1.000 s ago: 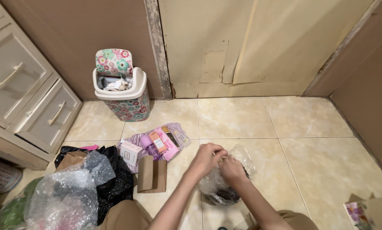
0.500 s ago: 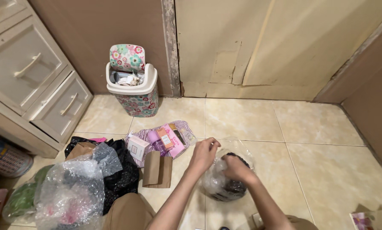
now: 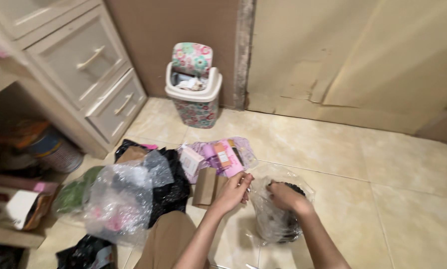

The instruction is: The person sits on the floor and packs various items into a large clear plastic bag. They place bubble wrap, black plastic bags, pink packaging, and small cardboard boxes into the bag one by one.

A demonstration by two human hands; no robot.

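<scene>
The clear bag [image 3: 276, 219] stands upright, mouth up, on the tiled floor [image 3: 383, 199]. The left hand [image 3: 232, 192] pinches its rim; the right hand [image 3: 283, 196] grips inside.

A clear plastic bag [image 3: 278, 219] on the tiled floor [image 3: 383, 169] is gripped by both hands [image 3: 233, 192] [image 3: 283, 197]; a floral bin [image 3: 193, 84] is seen behind.

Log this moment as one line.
left hand: pinching rim of clear plastic bag | right hand: inside bag mouth | bag: on floor tiles, dark contents | nearby: brown paper bag
</scene>
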